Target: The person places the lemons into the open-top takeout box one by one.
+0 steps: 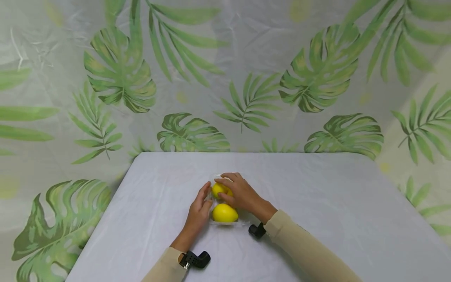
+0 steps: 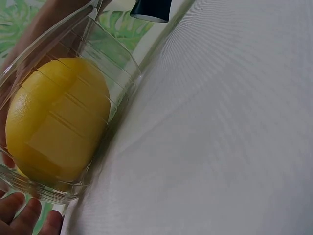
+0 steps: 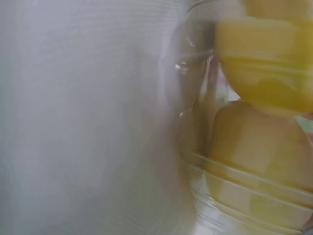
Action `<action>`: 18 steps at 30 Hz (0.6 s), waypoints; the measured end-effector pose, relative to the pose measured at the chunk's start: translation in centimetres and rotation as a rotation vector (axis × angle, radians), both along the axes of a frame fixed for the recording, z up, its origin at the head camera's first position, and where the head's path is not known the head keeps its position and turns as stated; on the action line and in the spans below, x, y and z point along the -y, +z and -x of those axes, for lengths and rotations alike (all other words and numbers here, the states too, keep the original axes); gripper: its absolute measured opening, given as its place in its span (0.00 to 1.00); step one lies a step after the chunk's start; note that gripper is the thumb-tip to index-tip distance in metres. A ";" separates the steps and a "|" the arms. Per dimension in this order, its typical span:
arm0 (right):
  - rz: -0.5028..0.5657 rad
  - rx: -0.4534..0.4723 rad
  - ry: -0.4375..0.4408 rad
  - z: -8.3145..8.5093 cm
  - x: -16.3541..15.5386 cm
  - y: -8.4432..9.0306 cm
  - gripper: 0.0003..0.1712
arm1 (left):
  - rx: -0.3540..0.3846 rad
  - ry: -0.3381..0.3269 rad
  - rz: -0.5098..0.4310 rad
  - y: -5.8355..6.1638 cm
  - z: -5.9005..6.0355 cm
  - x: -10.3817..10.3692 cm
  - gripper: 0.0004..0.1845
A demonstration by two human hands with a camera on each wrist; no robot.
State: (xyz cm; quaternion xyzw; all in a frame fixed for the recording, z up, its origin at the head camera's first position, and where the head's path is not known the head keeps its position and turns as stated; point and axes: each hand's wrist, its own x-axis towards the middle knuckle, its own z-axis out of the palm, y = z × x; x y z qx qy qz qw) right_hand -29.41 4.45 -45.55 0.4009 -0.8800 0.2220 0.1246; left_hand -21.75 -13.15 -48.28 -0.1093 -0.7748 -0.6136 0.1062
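so both hands are on a clear plastic box (image 1: pixel 225 223) sitting near the middle of the table (image 1: pixel 334 203), which has a pale cloth over it. two lemons are inside the box, one behind the other: the near lemon (image 1: pixel 224 213) sits fully in view and the far lemon (image 1: pixel 220 190) is partly covered. the right hand (image 1: pixel 239 194) lies over the top of the far end of the box, fingers gently curved down across it and over that far lemon, though whether it's really gripping or just resting there i cannot tell. the left hand (image 1: pixel 199 209) is laid flat along the box's left side, fingers straight and pressed against the wall, not wrapped round anything. from the left wrist view the near lemon fills the ribbed clear wall of the box, with fingertips (image 2: pixel 24 215) showing at the bottom edge. the right wrist view is blurry, just yellow behind plastic ridges. each wrist has a small black camera (image 1: pixel 197 259) strapped on, and the backdrop (image 1: pixel 119 78) behind is a sheet printed with green leaves.
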 end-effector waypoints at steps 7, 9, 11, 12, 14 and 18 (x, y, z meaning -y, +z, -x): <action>0.003 0.013 -0.013 0.0 -0.4 0.2 0.27 | 0.018 -0.017 -0.013 1.2 -0.4 0.1 0.28; 0.002 0.012 -0.018 -0.1 -0.7 0.5 0.28 | 0.019 -0.001 -0.008 0.5 0.0 0.0 0.28; 0.016 0.012 -0.020 -0.1 -0.9 0.8 0.28 | 0.040 0.025 0.004 -0.1 0.5 0.2 0.28; 0.021 0.013 -0.026 -0.2 -1.0 0.9 0.28 | 0.049 0.042 0.012 -0.3 0.7 0.2 0.28; 0.039 0.017 -0.040 -0.2 -1.4 1.2 0.28 | 0.071 0.068 0.026 -0.5 1.0 0.4 0.27; 0.079 0.030 -0.081 -0.5 -2.6 1.7 0.28 | 0.105 0.103 0.072 -0.1 1.2 0.6 0.26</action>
